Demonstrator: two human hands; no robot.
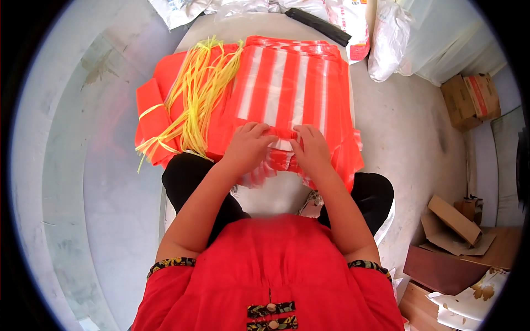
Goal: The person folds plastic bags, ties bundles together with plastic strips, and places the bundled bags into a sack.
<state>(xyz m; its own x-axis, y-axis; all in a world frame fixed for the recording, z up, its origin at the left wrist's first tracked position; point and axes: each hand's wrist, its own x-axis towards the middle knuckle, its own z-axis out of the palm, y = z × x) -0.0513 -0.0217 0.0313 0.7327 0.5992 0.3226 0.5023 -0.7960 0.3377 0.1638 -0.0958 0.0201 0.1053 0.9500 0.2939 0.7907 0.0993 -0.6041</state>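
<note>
A stack of red-and-white striped plastic bags (287,83) lies flat in front of me. My left hand (248,144) and my right hand (312,148) both pinch the gathered near edge of the top bag, a short distance apart, with a crumpled strip between them. Left of the striped stack, a bundle of yellow ties (196,99) spreads over plain red bags (171,69). One yellow tie goes around a folded red bundle (152,105) at the far left.
The pale work surface (237,25) carries a black rolled object (318,26) at its far edge. White sacks (389,38) stand beyond it. Cardboard boxes (469,102) are at the right, with an opened carton (455,223) lower down.
</note>
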